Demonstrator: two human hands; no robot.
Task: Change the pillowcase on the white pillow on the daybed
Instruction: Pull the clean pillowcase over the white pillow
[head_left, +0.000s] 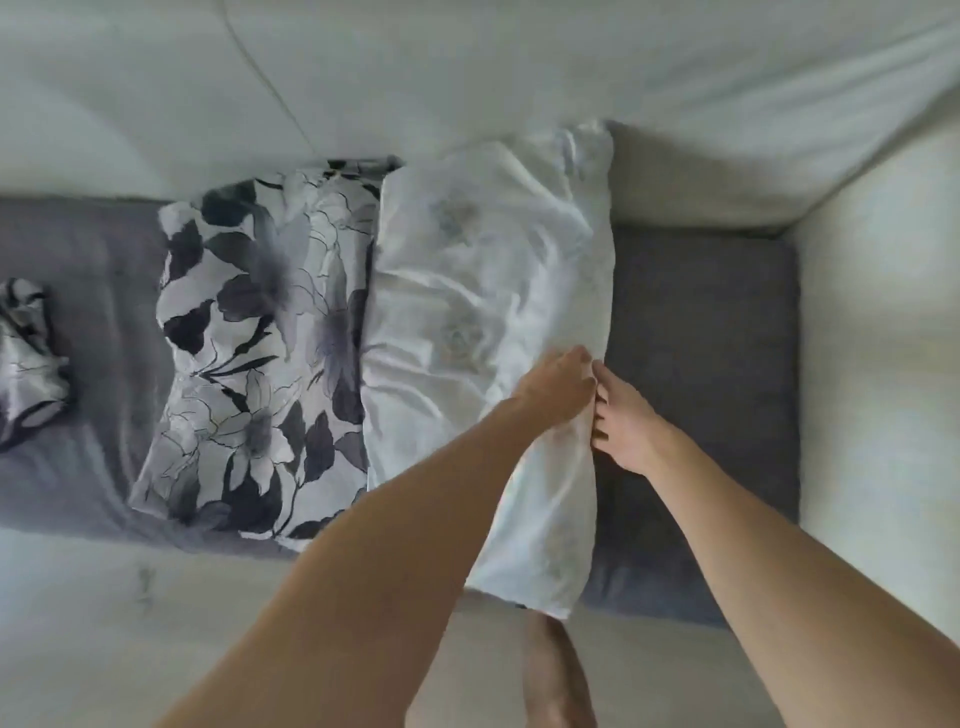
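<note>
The white pillow (483, 291) lies lengthwise on the grey daybed mattress (706, 364), its near end hanging over the front edge. My left hand (558, 387) rests on the pillow's right side with fingers bent over the edge. My right hand (628, 415) is at the same right edge, its fingertips touching the white fabric from the side. A black-and-white floral pillow (260, 353) lies against the white pillow's left side. A crumpled floral pillowcase (26, 358) sits at the far left of the mattress.
White upholstered backrest (467, 67) runs along the far side and a white armrest (883, 364) closes the right end. The pale floor (130, 623) lies in front, and my bare foot (556, 680) shows below the pillow.
</note>
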